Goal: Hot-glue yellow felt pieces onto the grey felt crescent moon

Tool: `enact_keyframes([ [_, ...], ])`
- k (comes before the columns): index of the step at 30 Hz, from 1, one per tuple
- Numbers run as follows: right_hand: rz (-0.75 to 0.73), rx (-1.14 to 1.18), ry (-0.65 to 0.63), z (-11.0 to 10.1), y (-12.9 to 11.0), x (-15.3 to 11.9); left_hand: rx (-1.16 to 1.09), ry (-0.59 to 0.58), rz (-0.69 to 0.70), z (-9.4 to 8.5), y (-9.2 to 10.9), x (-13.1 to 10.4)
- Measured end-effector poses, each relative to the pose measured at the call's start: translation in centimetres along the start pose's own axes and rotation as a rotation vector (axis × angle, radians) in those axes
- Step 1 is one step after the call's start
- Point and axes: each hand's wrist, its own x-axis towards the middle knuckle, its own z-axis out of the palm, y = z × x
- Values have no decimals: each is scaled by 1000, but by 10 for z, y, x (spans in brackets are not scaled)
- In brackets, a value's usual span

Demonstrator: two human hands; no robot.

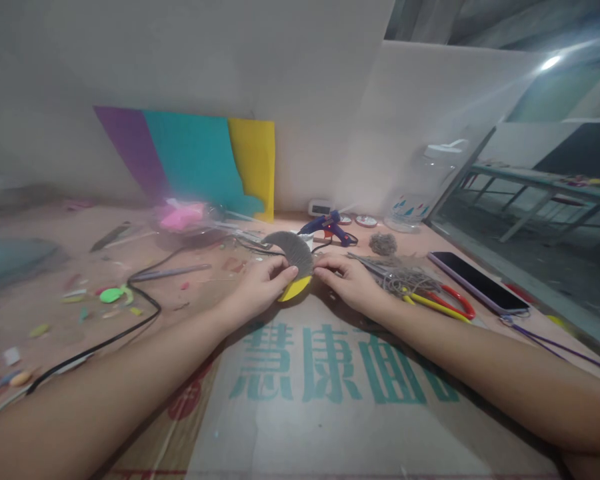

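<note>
A crescent-shaped piece (293, 250) stands upright between my hands. Grey yarn-like strands cover most of it, and its lower tip (296, 289) is bare yellow. My left hand (260, 283) pinches it between thumb and fingers at the lower left. At its right edge, my right hand (353, 280) has thumb and fingers drawn together; what lies between those fingertips is too small to make out. A loose tangle of grey yarn (405, 280) lies just right of my right hand, partly over scissors or pliers with red and yellow handles (450, 303).
Behind the hands lie a blue glue gun (333, 228) and a grey yarn ball (383, 243). A phone (477, 282) and clear bottle (420, 190) are at right. Coloured sheets (195, 157) lean on the wall. A black cable (150, 300) and scraps cover the left.
</note>
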Motion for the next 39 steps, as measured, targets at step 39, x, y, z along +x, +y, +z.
enact_keyframes([
  [39, -319, -195, 106, -1, -1, -2, 133, 64, 9, -1, -1, 0],
])
